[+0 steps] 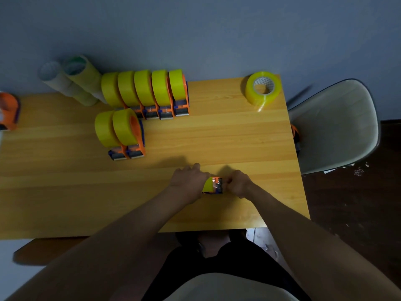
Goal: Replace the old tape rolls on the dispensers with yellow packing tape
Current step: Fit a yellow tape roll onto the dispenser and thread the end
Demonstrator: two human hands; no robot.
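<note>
An orange and blue tape dispenser [217, 186] with a yellow roll on it lies near the front of the wooden table [238, 144]. My left hand [188, 180] grips its roll end and covers most of the yellow tape. At the dispenser's metal blade end, my right hand [237, 184] pinches it with curled fingers. A loose yellow packing tape roll [263, 88] lies flat at the back right corner. Several dispensers loaded with yellow tape [149, 92] stand in a row at the back, and two more loaded ones [121, 132] stand in front of them.
Stacks of pale old tape rolls [73, 81] lean at the back left. An orange dispenser [8, 111] sits at the left edge. A grey chair [334, 127] stands right of the table, with another orange dispenser [296, 135] at its seat edge.
</note>
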